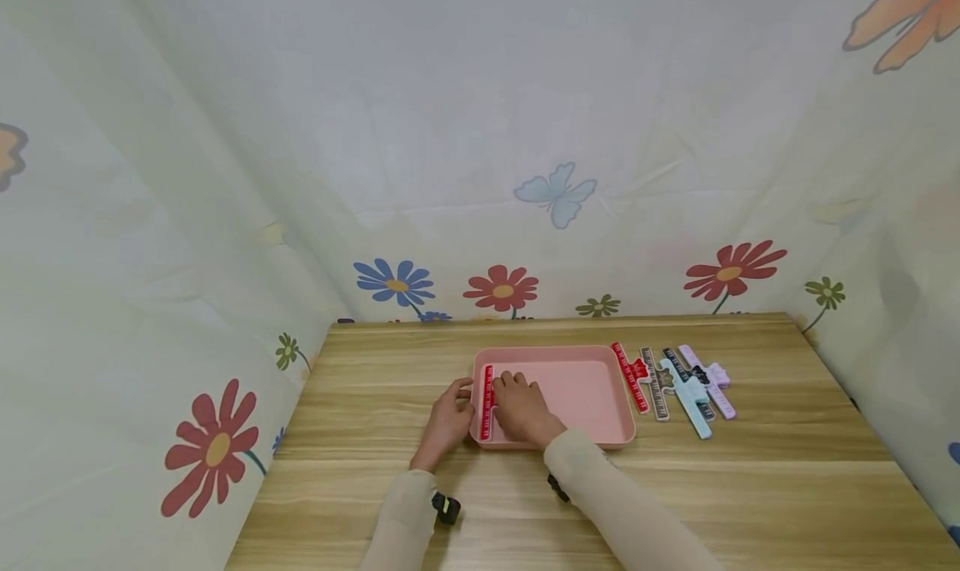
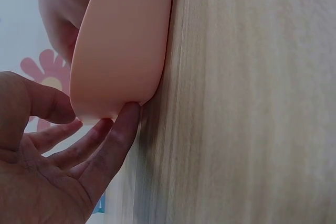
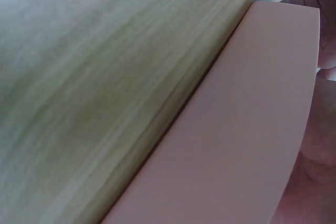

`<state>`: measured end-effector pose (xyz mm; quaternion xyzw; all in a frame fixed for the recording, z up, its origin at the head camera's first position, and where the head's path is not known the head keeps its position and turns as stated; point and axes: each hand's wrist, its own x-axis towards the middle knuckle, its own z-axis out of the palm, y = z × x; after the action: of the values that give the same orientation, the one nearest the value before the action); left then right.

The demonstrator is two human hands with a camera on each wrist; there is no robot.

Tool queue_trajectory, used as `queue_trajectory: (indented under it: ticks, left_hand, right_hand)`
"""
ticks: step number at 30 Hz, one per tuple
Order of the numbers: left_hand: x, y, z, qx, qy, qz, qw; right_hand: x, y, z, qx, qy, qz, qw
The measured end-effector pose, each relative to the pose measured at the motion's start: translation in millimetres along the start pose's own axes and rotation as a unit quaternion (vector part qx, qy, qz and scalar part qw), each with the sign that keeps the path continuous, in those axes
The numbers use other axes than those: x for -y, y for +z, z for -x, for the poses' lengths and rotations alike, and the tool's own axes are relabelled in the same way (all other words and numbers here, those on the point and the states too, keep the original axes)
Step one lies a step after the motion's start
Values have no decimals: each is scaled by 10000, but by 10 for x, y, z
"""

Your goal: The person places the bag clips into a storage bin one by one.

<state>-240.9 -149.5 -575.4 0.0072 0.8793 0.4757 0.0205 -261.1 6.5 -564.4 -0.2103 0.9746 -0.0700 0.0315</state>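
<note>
A pink rectangular tray (image 1: 555, 353) stands on the wooden table. Inside it, along the left wall, lies a long red clip (image 1: 487, 421) with white marks. My right hand (image 1: 521, 408) reaches over the tray's front wall, its bent fingers at the clip's middle and covering that part. My left hand (image 1: 447, 421) is at the tray's left end. In the left wrist view, the left fingertips (image 2: 131, 111) touch the tray's outer wall (image 2: 123, 51), the thumb near the rim. The right wrist view shows mostly the tray's front wall (image 3: 226, 119), with part of a hand behind it.
Right of the tray lie several similar long clips: a red one (image 1: 630, 379), a grey one (image 1: 655, 385), a light blue one (image 1: 688, 400) overlapping a black one (image 1: 675, 360), and a purple one (image 1: 722, 398). A flower-printed curtain (image 1: 450, 179) stands behind the wooden table (image 1: 390, 363).
</note>
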Motion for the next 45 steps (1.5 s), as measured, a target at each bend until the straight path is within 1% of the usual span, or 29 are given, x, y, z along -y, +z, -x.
queue_trajectory:
  ticks: [4,11,18,20,28,31,36,45]
  left_hand:
    - [6,6,-5,-7,-16,23,10000]
    - [13,21,-7,1,21,159,9999]
    - [-4,30,-3,-51,-9,41,10000]
    - [-8,31,-3,-61,-31,7,10000]
    - [-5,29,-13,-56,-116,-12,9999]
    - [0,29,-14,-40,-185,-33,9998]
    - [13,25,-12,-89,-154,-92,9998]
    - [5,29,3,-92,-14,-54,9999]
  right_hand:
    - [-7,-15,17,45,35,-117,9999]
    - [-46,-67,72,0,195,-282,9994]
    - [-150,-143,165,-83,178,-211,9996]
    - [-186,-170,198,-128,159,-186,9996]
    - [-329,-234,326,-543,52,-50,9985]
    - [-384,-255,378,-604,20,-30,9982]
    - [-451,-348,453,-614,89,-76,9980]
    - [-603,-460,593,-795,176,7,9967]
